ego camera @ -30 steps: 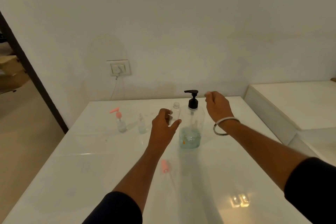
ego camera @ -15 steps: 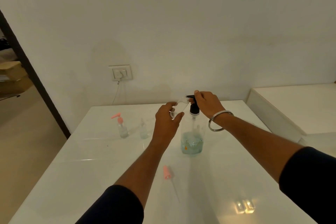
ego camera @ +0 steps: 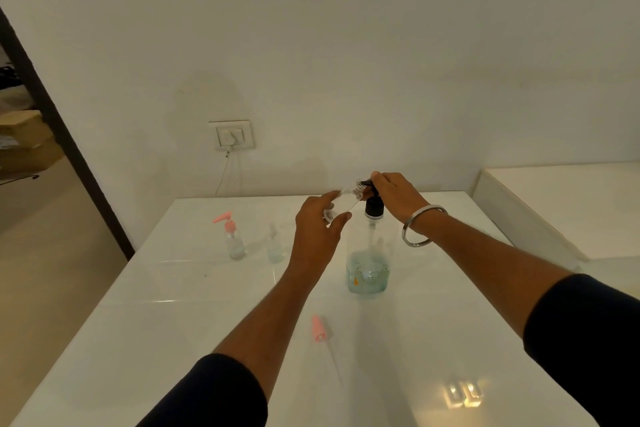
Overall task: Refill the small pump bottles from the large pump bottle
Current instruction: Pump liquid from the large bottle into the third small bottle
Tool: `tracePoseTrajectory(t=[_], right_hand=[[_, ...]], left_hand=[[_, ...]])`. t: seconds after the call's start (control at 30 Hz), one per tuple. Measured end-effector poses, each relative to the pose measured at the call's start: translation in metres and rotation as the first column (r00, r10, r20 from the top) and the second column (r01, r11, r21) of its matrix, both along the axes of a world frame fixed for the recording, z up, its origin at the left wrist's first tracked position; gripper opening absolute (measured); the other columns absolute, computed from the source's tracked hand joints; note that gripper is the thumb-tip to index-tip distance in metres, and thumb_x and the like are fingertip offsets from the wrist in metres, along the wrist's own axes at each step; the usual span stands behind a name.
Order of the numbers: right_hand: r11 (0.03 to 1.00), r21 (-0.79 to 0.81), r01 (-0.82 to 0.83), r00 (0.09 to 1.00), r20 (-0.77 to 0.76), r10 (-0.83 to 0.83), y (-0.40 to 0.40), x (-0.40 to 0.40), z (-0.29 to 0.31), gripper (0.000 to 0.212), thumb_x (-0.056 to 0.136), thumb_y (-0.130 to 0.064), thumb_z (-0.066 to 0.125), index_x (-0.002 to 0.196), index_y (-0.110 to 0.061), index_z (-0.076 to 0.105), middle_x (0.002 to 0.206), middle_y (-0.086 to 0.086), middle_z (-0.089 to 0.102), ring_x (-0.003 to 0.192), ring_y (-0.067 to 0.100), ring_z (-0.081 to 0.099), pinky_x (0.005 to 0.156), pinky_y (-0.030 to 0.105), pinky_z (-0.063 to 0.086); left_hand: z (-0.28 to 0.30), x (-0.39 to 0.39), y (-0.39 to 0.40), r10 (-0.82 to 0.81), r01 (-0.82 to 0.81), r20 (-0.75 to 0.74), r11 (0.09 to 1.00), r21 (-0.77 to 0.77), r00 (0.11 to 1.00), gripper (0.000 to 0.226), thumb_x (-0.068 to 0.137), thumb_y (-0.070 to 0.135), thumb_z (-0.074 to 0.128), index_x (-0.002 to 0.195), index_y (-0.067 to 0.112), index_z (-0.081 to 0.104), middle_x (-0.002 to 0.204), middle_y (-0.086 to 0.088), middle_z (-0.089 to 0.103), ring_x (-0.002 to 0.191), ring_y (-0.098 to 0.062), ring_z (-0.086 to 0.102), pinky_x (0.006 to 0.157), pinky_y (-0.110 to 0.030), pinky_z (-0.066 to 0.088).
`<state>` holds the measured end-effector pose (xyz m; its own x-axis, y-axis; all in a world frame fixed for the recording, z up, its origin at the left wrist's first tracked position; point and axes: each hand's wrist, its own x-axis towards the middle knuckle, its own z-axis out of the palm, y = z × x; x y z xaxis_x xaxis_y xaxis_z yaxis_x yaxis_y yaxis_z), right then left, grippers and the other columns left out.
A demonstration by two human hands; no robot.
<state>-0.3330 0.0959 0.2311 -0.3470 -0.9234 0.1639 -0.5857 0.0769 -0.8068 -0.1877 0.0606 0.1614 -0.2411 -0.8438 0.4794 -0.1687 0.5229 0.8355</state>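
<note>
The large clear pump bottle (ego camera: 368, 267) stands mid-table with blue-green liquid low inside and a black pump head. My right hand (ego camera: 394, 196) rests on top of that pump head. My left hand (ego camera: 317, 230) grips a small clear bottle (ego camera: 344, 199) with no cap, tilted so its mouth sits right at the black nozzle. A small bottle with a pink pump (ego camera: 232, 237) and another small clear bottle (ego camera: 274, 246) stand to the left. A loose pink pump with its tube (ego camera: 319, 329) lies on the table nearer to me.
The white glossy table (ego camera: 173, 322) meets the wall at the back, under a wall socket (ego camera: 234, 135) with a cable. A raised white ledge (ego camera: 554, 204) borders the right side. A dark doorway edge lies to the left.
My left hand lifted the small bottle and tilted its mouth to the nozzle. My right hand came left and settled on the black pump head.
</note>
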Motion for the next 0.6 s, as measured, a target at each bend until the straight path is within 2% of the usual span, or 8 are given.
tracePoseTrajectory(t=[0.13,0.2,0.3,0.43,0.6], right_hand=[[0.999,-0.038,-0.033,0.999,0.041,0.035,-0.001,0.0,-0.007,0.034,0.098,-0.019,0.028,0.072,-0.008,0.047,0.07,0.006,0.047,0.064,0.015,0.04,0.06,0.021,0.033],[0.997,-0.075,-0.031,0.998,0.053,0.035,-0.003,0.0,-0.013,0.033,0.099,-0.018,0.028,0.077,-0.006,0.051,0.072,0.006,0.05,0.062,0.011,0.042,0.061,0.021,0.036],[0.994,-0.108,-0.031,0.995,0.088,0.04,-0.005,-0.001,-0.02,0.034,0.099,-0.016,0.027,0.082,-0.01,0.056,0.073,-0.002,0.054,0.066,0.005,0.047,0.061,0.01,0.04],[0.994,-0.101,-0.044,0.998,0.041,0.049,-0.005,-0.005,-0.018,0.035,0.099,-0.015,0.027,0.08,-0.007,0.056,0.075,0.004,0.054,0.065,0.009,0.046,0.056,0.009,0.037],[0.996,-0.083,-0.041,0.999,-0.001,0.041,-0.005,-0.006,-0.007,0.031,0.098,-0.016,0.03,0.079,-0.007,0.052,0.067,-0.003,0.051,0.06,0.007,0.042,0.057,0.013,0.036]], left_hand=[[-0.002,0.0,-0.004,-0.004,0.003,-0.04,1.0,-0.017,0.999,0.042,0.081,0.01,0.07,0.121,0.02,0.06,0.1,-0.002,0.055,0.086,-0.003,0.053,0.074,-0.004,0.041],[-0.003,-0.001,-0.006,-0.003,0.002,-0.039,1.0,-0.012,0.999,0.043,0.081,0.009,0.07,0.121,0.02,0.06,0.102,-0.004,0.055,0.088,-0.006,0.053,0.075,-0.004,0.041],[-0.006,-0.001,-0.007,-0.016,0.015,-0.042,1.0,-0.018,0.999,0.043,0.082,0.009,0.069,0.122,0.021,0.06,0.101,-0.004,0.054,0.088,-0.005,0.052,0.077,-0.008,0.045],[-0.004,0.002,-0.005,-0.045,0.044,-0.069,0.999,-0.015,0.997,0.044,0.082,0.01,0.069,0.123,0.023,0.059,0.101,-0.003,0.053,0.087,-0.005,0.053,0.081,-0.017,0.05],[0.003,0.002,0.001,-0.037,0.036,-0.084,0.999,-0.018,0.996,0.042,0.082,0.01,0.07,0.121,0.02,0.059,0.102,0.0,0.054,0.089,-0.005,0.054,0.079,-0.011,0.049]])
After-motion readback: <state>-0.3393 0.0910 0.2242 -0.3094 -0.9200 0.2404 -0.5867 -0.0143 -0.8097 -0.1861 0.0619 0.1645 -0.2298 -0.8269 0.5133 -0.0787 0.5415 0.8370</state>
